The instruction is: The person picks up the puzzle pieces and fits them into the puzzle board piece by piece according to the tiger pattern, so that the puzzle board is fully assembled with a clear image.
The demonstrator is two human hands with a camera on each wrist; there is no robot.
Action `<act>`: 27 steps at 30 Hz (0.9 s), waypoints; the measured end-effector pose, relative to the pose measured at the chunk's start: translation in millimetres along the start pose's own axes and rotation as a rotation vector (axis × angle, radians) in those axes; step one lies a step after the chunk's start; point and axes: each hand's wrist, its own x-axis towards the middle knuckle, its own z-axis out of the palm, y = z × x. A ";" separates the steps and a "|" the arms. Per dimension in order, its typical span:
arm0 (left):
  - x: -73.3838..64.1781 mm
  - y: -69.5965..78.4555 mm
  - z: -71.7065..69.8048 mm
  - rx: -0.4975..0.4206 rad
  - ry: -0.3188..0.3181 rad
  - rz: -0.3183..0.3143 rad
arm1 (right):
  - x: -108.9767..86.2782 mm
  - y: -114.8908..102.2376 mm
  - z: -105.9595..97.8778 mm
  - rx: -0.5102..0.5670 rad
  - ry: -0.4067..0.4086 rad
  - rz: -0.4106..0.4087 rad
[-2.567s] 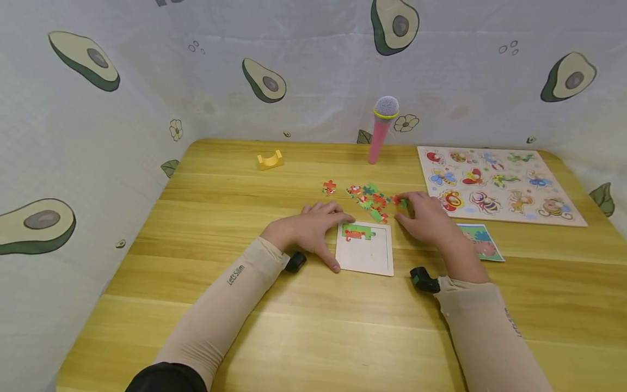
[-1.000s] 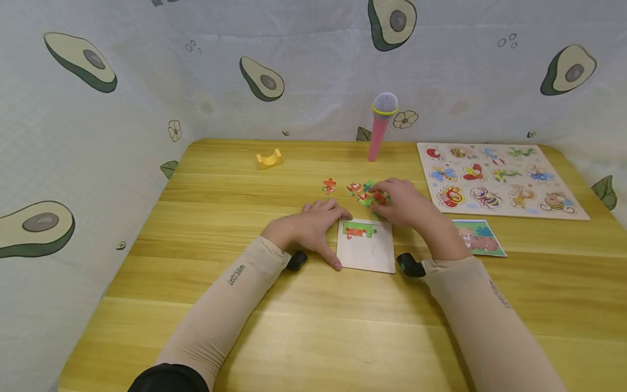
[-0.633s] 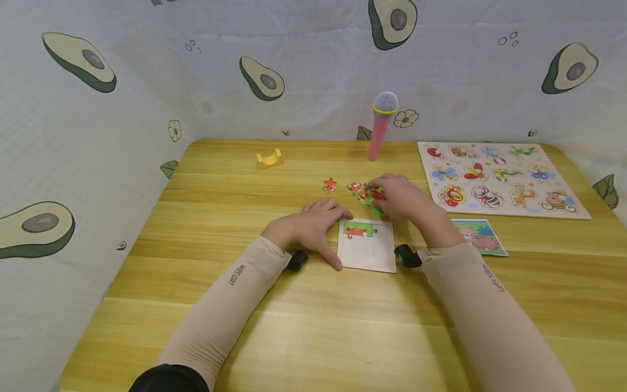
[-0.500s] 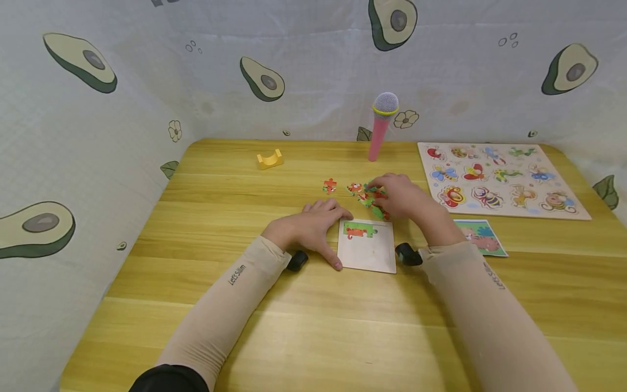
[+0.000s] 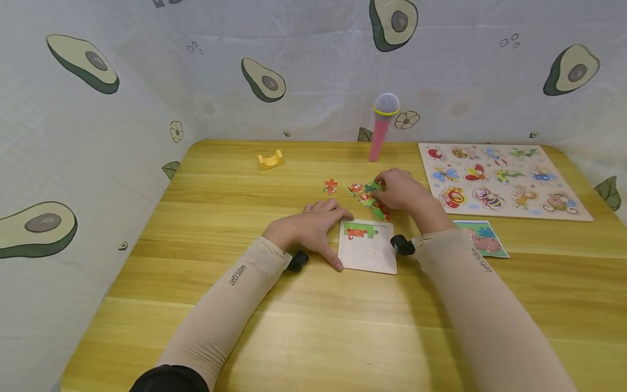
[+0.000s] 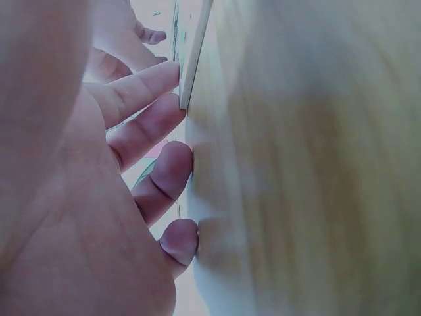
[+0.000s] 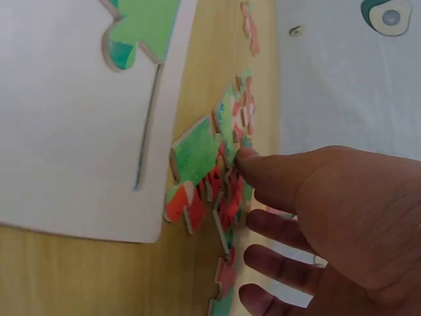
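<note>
Puzzle pieces (image 5: 366, 200) at right grip (image 5: 403, 189), puzzle board (image 5: 367, 252) against left grip (image 5: 311, 230)

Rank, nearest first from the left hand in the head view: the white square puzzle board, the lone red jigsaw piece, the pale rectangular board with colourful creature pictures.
1. White square puzzle board: touching the left hand, on its right.
2. Lone red jigsaw piece: just beyond the hand, not touching it.
3. Pale rectangular creature-picture board: well off to the right, toward the back.
</note>
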 end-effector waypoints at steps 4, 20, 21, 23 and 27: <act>-0.5 0.3 -0.6 -0.011 -0.002 0.002 | 2.0 0.5 0.6 -0.002 0.013 0.022; -1.6 -0.1 -1.9 -0.019 0.004 -0.003 | 5.9 4.2 4.6 0.081 0.024 0.029; -1.5 0.0 -1.8 -0.020 0.004 -0.004 | 5.8 4.7 4.5 0.077 0.023 0.031; -1.3 0.0 -1.4 -0.021 0.002 -0.005 | 5.3 5.3 4.4 0.067 0.025 0.036; -1.3 -0.8 -0.5 -0.018 0.004 -0.007 | 1.4 5.0 1.9 0.061 0.032 0.024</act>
